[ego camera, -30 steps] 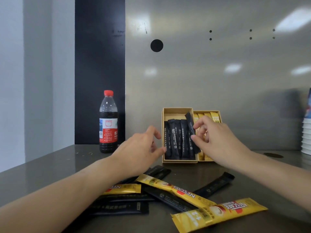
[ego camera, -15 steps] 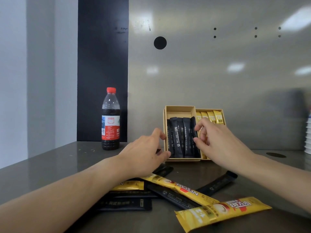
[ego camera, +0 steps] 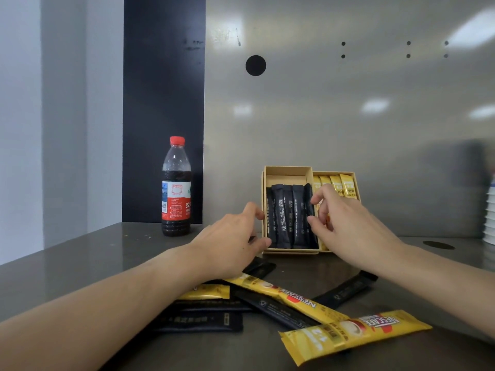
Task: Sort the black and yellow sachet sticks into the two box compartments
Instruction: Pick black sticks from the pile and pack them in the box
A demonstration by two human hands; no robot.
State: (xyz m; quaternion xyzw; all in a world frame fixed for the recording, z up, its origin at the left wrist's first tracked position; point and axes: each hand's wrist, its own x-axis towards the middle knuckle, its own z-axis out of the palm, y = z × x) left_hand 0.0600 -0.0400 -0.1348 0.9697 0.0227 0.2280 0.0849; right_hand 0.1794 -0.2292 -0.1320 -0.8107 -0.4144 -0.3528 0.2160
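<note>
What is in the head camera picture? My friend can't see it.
A person's right hand pinches the rightmost black stick in the left compartment of a box while the left hand touches its left side. Yellow sticks stand in the right compartment, and more loose sticks, black and yellow, lie on the table. A dark bottle stands to the left.

Single head-worn wide-angle view, facing forward and slightly down, near the box [ego camera: 288,172] on the counter [ego camera: 80,269]

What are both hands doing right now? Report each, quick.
Left hand: loosely curled against the box edge, holding nothing.
Right hand: pinching the rightmost black stick in the box.
</note>
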